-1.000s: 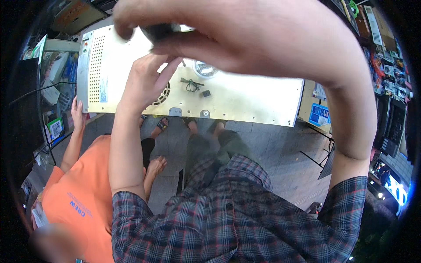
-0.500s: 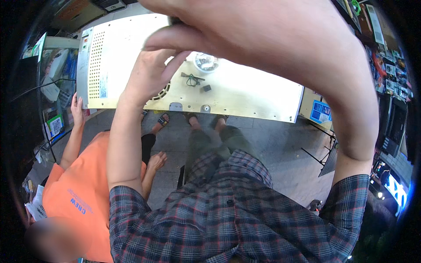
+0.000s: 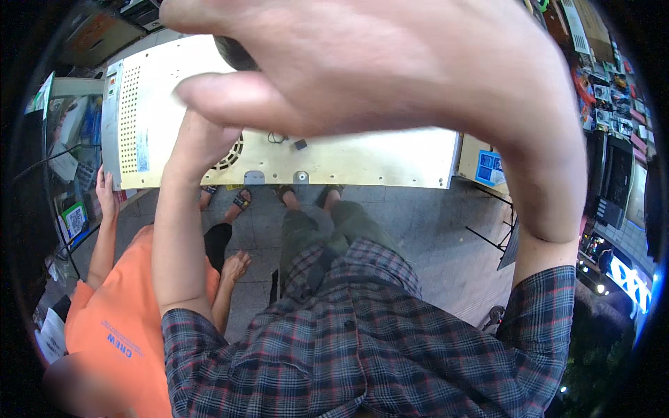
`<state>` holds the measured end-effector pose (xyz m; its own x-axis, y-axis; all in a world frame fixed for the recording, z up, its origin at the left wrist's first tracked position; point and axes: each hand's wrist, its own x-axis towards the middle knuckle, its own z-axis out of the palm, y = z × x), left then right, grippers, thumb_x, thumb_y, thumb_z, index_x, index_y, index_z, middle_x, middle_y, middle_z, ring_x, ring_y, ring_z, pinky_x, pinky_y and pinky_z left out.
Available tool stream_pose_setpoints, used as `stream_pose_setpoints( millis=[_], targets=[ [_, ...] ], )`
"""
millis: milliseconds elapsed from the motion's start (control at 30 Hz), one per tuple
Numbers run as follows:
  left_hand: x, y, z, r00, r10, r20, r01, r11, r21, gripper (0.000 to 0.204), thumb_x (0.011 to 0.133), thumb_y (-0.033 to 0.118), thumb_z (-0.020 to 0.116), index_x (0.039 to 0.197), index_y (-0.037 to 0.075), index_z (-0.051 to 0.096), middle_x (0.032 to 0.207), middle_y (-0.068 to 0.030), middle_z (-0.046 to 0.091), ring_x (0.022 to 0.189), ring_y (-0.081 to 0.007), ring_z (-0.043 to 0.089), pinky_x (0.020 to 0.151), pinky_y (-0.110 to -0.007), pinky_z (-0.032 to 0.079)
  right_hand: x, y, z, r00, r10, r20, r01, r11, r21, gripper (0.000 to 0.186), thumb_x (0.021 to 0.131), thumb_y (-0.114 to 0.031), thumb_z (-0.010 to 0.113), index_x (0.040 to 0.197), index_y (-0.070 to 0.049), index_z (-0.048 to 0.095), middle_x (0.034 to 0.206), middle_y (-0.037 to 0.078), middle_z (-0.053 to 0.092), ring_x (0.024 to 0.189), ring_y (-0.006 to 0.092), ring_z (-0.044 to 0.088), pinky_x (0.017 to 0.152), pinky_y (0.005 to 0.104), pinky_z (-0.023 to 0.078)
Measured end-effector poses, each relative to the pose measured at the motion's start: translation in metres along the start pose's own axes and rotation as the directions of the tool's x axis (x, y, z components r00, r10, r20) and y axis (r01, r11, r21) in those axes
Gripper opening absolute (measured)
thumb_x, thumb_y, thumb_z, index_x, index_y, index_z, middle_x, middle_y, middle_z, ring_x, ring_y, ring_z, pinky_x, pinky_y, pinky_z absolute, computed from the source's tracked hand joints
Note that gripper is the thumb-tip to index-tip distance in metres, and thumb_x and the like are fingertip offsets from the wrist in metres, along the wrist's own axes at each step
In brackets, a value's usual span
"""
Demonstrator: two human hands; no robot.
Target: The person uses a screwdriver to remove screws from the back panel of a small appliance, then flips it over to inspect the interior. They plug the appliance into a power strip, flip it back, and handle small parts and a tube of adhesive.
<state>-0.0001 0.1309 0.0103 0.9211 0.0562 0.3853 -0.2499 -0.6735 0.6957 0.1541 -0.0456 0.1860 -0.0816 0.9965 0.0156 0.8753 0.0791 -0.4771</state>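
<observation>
Right hand [image 3: 300, 73] curls around a dark object [image 3: 235, 54] above the pale metal panel [image 3: 362, 157]; I cannot tell whether my left hand [image 3: 198, 143], partly hidden, grips anything. I judge this close two-handed work; the next move calls for steady alignment.

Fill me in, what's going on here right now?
The person's right hand holds a dark object, mostly hidden, over a pale metal panel. Their left hand is partly hidden behind it, fingers out of sight. A small black block lies on the panel. A co-worker in orange has one hand at the panel's left end.
</observation>
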Motion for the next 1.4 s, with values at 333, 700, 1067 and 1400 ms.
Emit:
stream_pose_setpoints(
  millis=[333, 700, 1067, 1400],
  targets=[
    [0.019, 0.021, -0.012, 0.985, -0.055, 0.162, 0.048, 0.998, 0.051, 0.017, 0.099, 0.011, 0.065, 0.109, -0.002, 0.071, 0.097, -0.0165, 0.074, 0.086, -0.0282, 0.073, 0.077, -0.039, 0.056, -0.001, -0.011, -0.01, 0.999, -0.007, -0.052, 0.007, 1.0, -0.01, 0.027, 0.097, -0.019, 0.062, 0.102, 0.006, 0.054, 0.083, 0.019, 0.062, 0.074, 0.0305, 0.067, 0.065, 0.0387, 0.054],
    [0.004, 0.013, -0.008, 0.998, -0.053, 0.045, 0.054, 0.998, -0.035, 0.015, 0.097, 0.008, 0.066, 0.106, -0.003, 0.068, 0.094, -0.0187, 0.072, 0.089, -0.0301, 0.072, 0.079, -0.038, 0.055, 0.008, -0.027, -0.03, 0.99, -0.028, -0.137, 0.022, 0.999, -0.043, 0.028, 0.098, -0.02, 0.061, 0.098, 0.007, 0.055, 0.078, 0.019, 0.062, 0.07, 0.0304, 0.067, 0.061, 0.0386, 0.054],
    [0.008, 0.021, -0.013, 0.989, -0.101, 0.11, 0.11, 0.991, -0.081, 0.016, 0.098, 0.006, 0.064, 0.11, -0.002, 0.07, 0.096, -0.0156, 0.075, 0.084, -0.0278, 0.073, 0.076, -0.036, 0.055, 0.021, -0.016, 0.001, 0.907, 0.213, -0.363, -0.21, 0.977, 0.049, 0.021, 0.093, -0.011, 0.063, 0.103, 0.006, 0.053, 0.076, 0.02, 0.064, 0.074, 0.035, 0.069, 0.069, 0.0416, 0.056],
    [0.044, 0.048, -0.003, 0.991, 0.091, 0.095, -0.079, 0.989, -0.122, 0.026, 0.099, 0.01, 0.066, 0.123, 0.005, 0.071, 0.107, -0.0109, 0.076, 0.098, -0.0224, 0.074, 0.086, -0.033, 0.058, -0.086, -0.032, -0.002, 0.691, 0.333, -0.642, -0.289, 0.941, 0.176, 0.033, 0.088, -0.009, 0.073, 0.111, 0.002, 0.053, 0.093, 0.015, 0.065, 0.086, 0.0242, 0.069, 0.076, 0.0343, 0.057]
  ],
)
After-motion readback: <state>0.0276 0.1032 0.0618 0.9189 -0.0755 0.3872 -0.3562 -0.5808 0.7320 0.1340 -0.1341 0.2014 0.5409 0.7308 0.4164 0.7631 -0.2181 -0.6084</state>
